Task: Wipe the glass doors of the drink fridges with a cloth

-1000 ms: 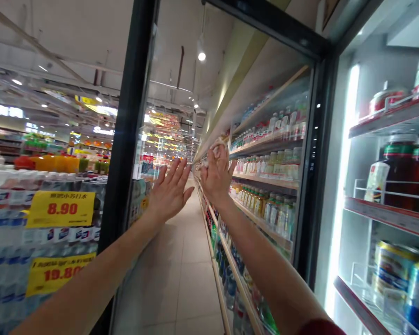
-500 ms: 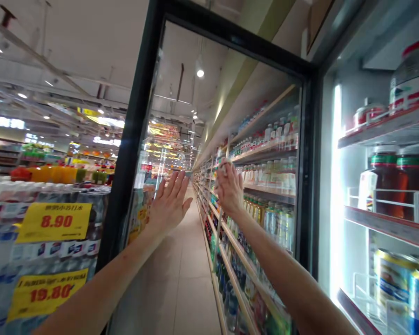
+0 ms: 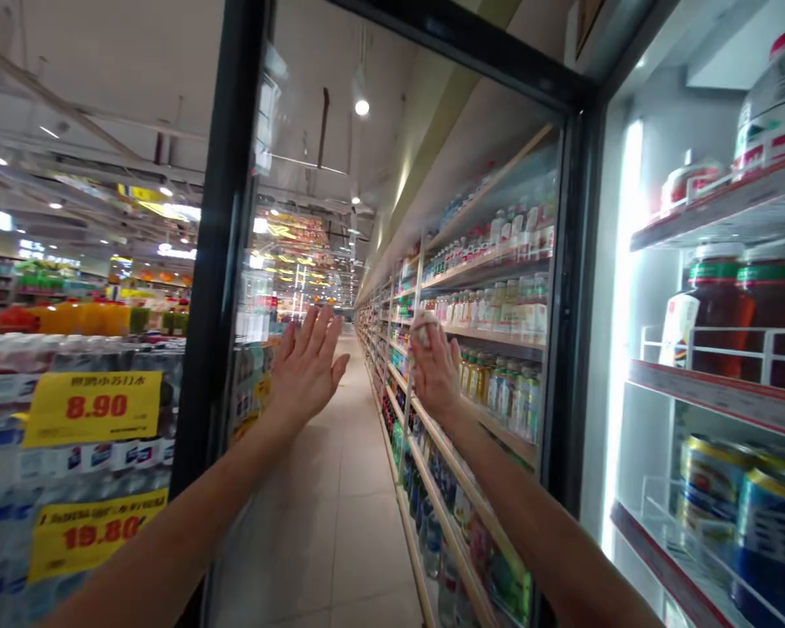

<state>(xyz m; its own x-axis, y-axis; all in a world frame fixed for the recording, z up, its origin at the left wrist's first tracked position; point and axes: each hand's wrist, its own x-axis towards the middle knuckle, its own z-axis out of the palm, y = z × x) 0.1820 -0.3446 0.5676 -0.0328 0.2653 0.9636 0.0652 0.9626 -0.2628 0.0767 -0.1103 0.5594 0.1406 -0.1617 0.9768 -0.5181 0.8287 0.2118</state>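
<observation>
In front of me an open glass door (image 3: 383,209) with a black frame (image 3: 213,270) spans the middle of the view. My left hand (image 3: 306,371) lies flat against the pane, left of centre, fingers stretched out and nothing in it. Further right, my right hand (image 3: 437,371) holds a pale crumpled cloth (image 3: 425,323) against the glass. The cloth shows above the fingertips; the palm hides the rest of it.
Right of the door is a lit fridge with bottles (image 3: 716,305) and cans (image 3: 765,523) on shelves (image 3: 726,397). Stacked drink packs with yellow price signs (image 3: 92,408) stand at left. Through the glass appear an aisle floor (image 3: 301,523) and long drink shelves (image 3: 497,270).
My view has shifted, and the door's frame fills more of the picture. On the pane, my left hand appears slightly further left and higher, and my right hand with the cloth slightly lower.
</observation>
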